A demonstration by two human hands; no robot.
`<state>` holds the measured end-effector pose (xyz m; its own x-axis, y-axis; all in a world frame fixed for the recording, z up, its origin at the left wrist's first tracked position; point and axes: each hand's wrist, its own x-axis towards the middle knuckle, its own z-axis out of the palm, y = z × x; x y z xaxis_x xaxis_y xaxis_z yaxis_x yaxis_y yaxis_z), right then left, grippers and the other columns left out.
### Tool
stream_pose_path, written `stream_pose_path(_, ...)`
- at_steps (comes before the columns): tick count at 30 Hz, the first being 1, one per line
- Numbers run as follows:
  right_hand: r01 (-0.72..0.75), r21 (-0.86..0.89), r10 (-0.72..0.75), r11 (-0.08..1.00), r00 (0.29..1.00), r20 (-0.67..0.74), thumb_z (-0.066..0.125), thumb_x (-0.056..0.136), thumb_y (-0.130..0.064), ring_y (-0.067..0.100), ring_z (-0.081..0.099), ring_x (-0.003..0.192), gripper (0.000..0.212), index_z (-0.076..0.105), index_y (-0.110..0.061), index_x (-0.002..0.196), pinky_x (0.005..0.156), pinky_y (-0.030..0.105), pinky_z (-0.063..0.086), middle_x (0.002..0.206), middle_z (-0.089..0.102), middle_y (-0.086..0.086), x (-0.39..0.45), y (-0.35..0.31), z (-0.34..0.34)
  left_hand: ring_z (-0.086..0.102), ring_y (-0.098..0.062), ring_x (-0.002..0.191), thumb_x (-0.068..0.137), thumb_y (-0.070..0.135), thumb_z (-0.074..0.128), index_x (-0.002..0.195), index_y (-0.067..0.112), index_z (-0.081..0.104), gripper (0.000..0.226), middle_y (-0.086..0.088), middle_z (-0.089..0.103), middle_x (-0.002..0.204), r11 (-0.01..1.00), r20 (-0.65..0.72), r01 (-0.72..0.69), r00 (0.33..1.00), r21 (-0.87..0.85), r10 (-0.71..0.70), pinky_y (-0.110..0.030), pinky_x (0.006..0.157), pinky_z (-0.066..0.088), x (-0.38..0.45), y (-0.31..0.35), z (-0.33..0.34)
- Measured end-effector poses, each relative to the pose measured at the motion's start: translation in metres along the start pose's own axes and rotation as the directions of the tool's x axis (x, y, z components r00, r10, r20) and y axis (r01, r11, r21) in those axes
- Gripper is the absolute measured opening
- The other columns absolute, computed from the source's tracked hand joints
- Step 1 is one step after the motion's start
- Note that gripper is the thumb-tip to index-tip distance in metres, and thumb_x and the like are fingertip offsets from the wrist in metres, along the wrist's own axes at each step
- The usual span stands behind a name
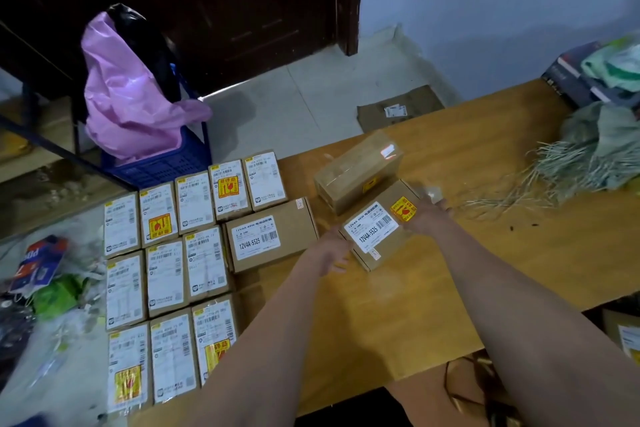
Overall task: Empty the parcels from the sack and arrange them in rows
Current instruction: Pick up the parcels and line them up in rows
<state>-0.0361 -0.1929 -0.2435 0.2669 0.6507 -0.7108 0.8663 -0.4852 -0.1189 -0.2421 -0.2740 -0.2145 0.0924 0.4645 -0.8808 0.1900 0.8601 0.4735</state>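
Note:
On the wooden table (433,305), a brown parcel with a white label and a yellow sticker (375,229) lies at an angle between my hands. My left hand (332,250) touches its near left end, and my right hand (427,217) holds its far right corner. A taller plain parcel (356,172) stands just behind it. To the left, another labelled parcel (272,239) lies flat beside several rows of small labelled parcels (166,274). The grey-green woven sack (595,149) lies crumpled with frayed strands at the table's far right.
A blue crate (166,163) with a pink plastic bag (128,97) stands on the floor behind the rows. Loose wrappers and bags (45,281) lie at the left. A flattened carton (398,111) lies on the floor, with boxes and bags (595,73) at the far right.

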Motion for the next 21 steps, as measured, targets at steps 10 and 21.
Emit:
stream_pose_path(10, -0.063, 0.611, -0.044, 0.789, 0.986, 0.158, 0.086, 0.076, -0.028, 0.027, 0.055, 0.119, 0.086, 0.033, -0.010, 0.141, 0.088, 0.043, 0.052, 0.136, 0.053, 0.008, -0.017, 0.021, -0.006, 0.063, -0.034, 0.111, 0.093, 0.008, 0.066, 0.149, 0.020, 0.031, 0.067, -0.015, 0.056, 0.135, 1.000, -0.009, -0.021, 1.000, 0.007, 0.022, -0.046, 0.099, 0.052, -0.018, -0.004, -0.023)
stream_pose_path(21, -0.102, 0.847, -0.334, 0.521, 0.889, 0.313, 0.071, 0.089, -0.013, 0.027, 0.063, 0.106, 0.031, 0.059, -0.007, 0.117, 0.093, 0.050, 0.054, 0.123, 0.065, 0.015, -0.113, 0.027, -0.005, 0.063, -0.037, 0.114, 0.094, 0.006, 0.063, 0.144, 0.032, 0.041, 0.060, -0.015, 0.065, 0.126, 0.978, -0.003, -0.188, 0.982, -0.095, 0.188, -0.052, 0.100, 0.050, -0.089, -0.018, -0.088)
